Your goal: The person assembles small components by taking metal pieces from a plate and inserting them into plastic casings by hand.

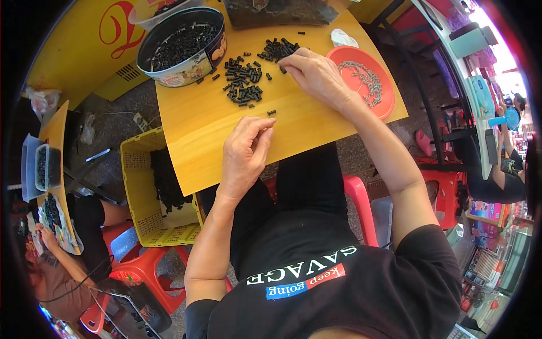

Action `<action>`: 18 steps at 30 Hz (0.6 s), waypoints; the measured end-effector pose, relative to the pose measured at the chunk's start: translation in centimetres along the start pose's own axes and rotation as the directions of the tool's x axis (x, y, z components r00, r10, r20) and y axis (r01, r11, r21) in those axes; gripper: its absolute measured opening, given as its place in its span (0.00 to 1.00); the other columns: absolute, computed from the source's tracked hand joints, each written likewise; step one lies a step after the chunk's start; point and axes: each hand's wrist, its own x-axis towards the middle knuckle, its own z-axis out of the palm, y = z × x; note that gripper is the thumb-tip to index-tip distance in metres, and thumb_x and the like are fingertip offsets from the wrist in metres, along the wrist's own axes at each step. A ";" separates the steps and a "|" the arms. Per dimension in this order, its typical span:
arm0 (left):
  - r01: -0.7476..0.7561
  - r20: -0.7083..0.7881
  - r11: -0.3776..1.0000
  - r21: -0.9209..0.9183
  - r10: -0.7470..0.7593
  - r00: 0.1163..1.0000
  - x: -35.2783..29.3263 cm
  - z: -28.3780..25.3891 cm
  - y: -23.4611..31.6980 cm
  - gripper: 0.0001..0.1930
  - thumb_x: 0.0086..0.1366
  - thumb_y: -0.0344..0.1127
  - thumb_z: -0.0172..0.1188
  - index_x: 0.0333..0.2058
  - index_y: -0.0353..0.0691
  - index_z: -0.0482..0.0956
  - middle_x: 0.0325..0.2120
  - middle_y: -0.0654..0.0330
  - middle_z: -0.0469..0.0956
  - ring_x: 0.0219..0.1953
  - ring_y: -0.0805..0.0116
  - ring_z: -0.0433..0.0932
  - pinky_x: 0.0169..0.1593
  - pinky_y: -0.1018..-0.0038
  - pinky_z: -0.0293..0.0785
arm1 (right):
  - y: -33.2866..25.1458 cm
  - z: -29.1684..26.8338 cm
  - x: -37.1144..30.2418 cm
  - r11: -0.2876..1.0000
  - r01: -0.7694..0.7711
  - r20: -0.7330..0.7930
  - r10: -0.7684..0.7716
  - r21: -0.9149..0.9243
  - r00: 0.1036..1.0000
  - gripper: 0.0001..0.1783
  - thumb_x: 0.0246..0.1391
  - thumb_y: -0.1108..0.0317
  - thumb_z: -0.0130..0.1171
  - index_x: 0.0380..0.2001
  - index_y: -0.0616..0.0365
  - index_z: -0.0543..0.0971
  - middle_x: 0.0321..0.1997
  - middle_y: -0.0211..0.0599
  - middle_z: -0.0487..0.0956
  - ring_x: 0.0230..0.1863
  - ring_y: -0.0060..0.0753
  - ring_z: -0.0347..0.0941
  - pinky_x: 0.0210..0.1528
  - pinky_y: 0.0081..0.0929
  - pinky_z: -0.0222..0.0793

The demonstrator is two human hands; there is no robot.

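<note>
Left grip [247, 144]: I find the fingers loosely curled above the near part of the desk [197, 135]; I cannot tell whether anything is pinched between them.
Single black piece [271, 112]: lies just beyond the left fingertips; contact cannot be confirmed.
Right grip [316, 73]: fingers bent down at the edge of the far pile [276, 48], a dark piece at their tips; I cannot tell whether it is grasped.
Near heap [244, 79]: small black pieces, loosely scattered, between the round tub [180, 76] and the right grip.
Red dish [388, 85]: holds small silvery parts [370, 82], just beside the right wrist.
Risk, dish: in my judgement, a rightward swing of that forearm could catch the rim and spill the parts.
Risk, pieces: a careless sweep of the fingers could mix heap and pile, or roll strays off the desk.
Risk, pickup: pieces this small could slip from a shallow pinch.
</note>
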 end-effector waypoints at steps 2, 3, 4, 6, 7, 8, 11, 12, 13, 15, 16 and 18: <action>-0.001 -0.001 1.000 0.000 0.001 1.000 0.0 0.0 0.0 0.07 0.64 0.21 0.60 0.41 0.33 0.80 0.34 0.59 0.77 0.28 0.72 0.74 0.32 0.78 0.71 | -0.1 -0.3 0.1 0.999 -0.040 -0.024 0.039 -0.033 0.999 0.10 0.60 0.65 0.59 0.42 0.54 0.84 0.39 0.41 0.81 0.41 0.48 0.79 0.44 0.39 0.74; 0.005 0.001 1.000 0.000 -0.005 1.000 0.0 0.0 0.0 0.07 0.64 0.22 0.60 0.41 0.33 0.80 0.34 0.59 0.77 0.28 0.72 0.74 0.32 0.78 0.71 | -0.1 -0.3 0.1 0.999 -0.042 -0.026 0.041 -0.035 0.999 0.10 0.60 0.65 0.59 0.42 0.54 0.84 0.39 0.41 0.81 0.41 0.48 0.79 0.44 0.39 0.74; 0.011 0.002 1.000 0.000 -0.011 1.000 0.0 0.0 0.0 0.07 0.64 0.22 0.60 0.41 0.33 0.80 0.34 0.59 0.77 0.28 0.72 0.74 0.32 0.78 0.71 | -0.2 -0.3 0.2 0.996 -0.061 -0.003 0.061 -0.066 0.998 0.11 0.59 0.64 0.60 0.41 0.55 0.84 0.39 0.40 0.81 0.41 0.47 0.79 0.43 0.39 0.74; 0.006 0.004 1.000 0.003 -0.006 1.000 0.0 0.0 0.0 0.07 0.64 0.22 0.60 0.41 0.33 0.80 0.34 0.59 0.77 0.28 0.72 0.74 0.32 0.78 0.71 | -0.3 0.0 0.4 0.992 -0.081 0.017 0.083 -0.098 0.996 0.11 0.59 0.62 0.60 0.40 0.55 0.84 0.38 0.40 0.81 0.41 0.47 0.79 0.43 0.39 0.74; 0.003 0.004 1.000 0.007 -0.003 1.000 0.0 0.0 0.0 0.07 0.64 0.22 0.60 0.41 0.33 0.80 0.34 0.59 0.77 0.28 0.72 0.74 0.32 0.78 0.71 | -0.3 0.4 0.4 0.988 -0.093 0.027 0.097 -0.123 0.995 0.11 0.58 0.62 0.61 0.39 0.55 0.83 0.37 0.40 0.81 0.40 0.46 0.79 0.42 0.39 0.75; 0.001 0.006 1.000 0.008 -0.001 1.000 0.0 0.0 0.0 0.07 0.64 0.22 0.60 0.41 0.33 0.80 0.34 0.59 0.77 0.28 0.72 0.74 0.32 0.78 0.71 | -0.4 0.7 0.4 0.983 -0.104 0.037 0.110 -0.148 0.993 0.11 0.58 0.61 0.61 0.39 0.55 0.83 0.37 0.39 0.81 0.39 0.46 0.79 0.41 0.39 0.75; -0.023 -0.006 0.999 0.027 0.023 1.000 0.0 0.0 0.0 0.07 0.64 0.22 0.60 0.41 0.33 0.80 0.34 0.59 0.77 0.28 0.72 0.74 0.32 0.78 0.71 | -0.7 1.2 0.5 0.984 -0.094 0.057 0.104 -0.152 0.993 0.10 0.57 0.61 0.62 0.37 0.55 0.83 0.36 0.38 0.80 0.37 0.46 0.79 0.39 0.39 0.75; -0.024 -0.009 0.999 0.022 0.024 1.000 0.0 0.0 0.0 0.07 0.64 0.22 0.60 0.41 0.33 0.80 0.35 0.58 0.77 0.28 0.72 0.74 0.32 0.78 0.71 | -0.9 1.2 0.4 0.984 -0.092 0.058 0.102 -0.150 0.993 0.10 0.57 0.61 0.62 0.37 0.55 0.83 0.36 0.38 0.80 0.37 0.46 0.79 0.39 0.39 0.75; -0.025 -0.011 1.000 0.018 0.025 1.000 -0.1 0.0 0.0 0.07 0.64 0.22 0.60 0.41 0.33 0.80 0.35 0.58 0.77 0.28 0.72 0.74 0.32 0.78 0.71 | -1.2 1.1 0.2 0.986 -0.093 0.059 0.102 -0.140 0.993 0.10 0.57 0.61 0.62 0.37 0.55 0.82 0.35 0.38 0.80 0.37 0.46 0.79 0.39 0.40 0.75; -0.016 -0.012 1.000 0.016 0.016 1.000 -0.1 0.0 0.2 0.07 0.64 0.22 0.60 0.41 0.33 0.80 0.35 0.58 0.78 0.28 0.72 0.75 0.32 0.78 0.71 | -1.4 0.9 -0.2 0.987 -0.093 0.060 0.102 -0.131 0.993 0.10 0.57 0.61 0.62 0.36 0.56 0.82 0.35 0.37 0.80 0.37 0.47 0.79 0.38 0.40 0.75; -0.007 -0.010 1.000 0.013 0.007 1.000 -0.1 0.0 0.2 0.07 0.64 0.22 0.60 0.41 0.33 0.80 0.34 0.58 0.78 0.28 0.72 0.75 0.33 0.78 0.71 | -1.4 0.8 -0.5 0.991 -0.090 0.049 0.095 -0.098 0.994 0.10 0.57 0.62 0.60 0.36 0.56 0.81 0.36 0.40 0.81 0.37 0.49 0.79 0.39 0.43 0.75; 0.010 -0.019 1.000 -0.003 -0.010 1.000 -0.1 0.0 0.2 0.06 0.65 0.22 0.60 0.41 0.33 0.81 0.34 0.59 0.78 0.28 0.73 0.75 0.33 0.78 0.71 | -1.4 0.6 -1.1 0.994 -0.085 0.039 0.087 -0.065 0.995 0.10 0.57 0.62 0.59 0.35 0.57 0.81 0.38 0.43 0.81 0.38 0.51 0.79 0.39 0.46 0.74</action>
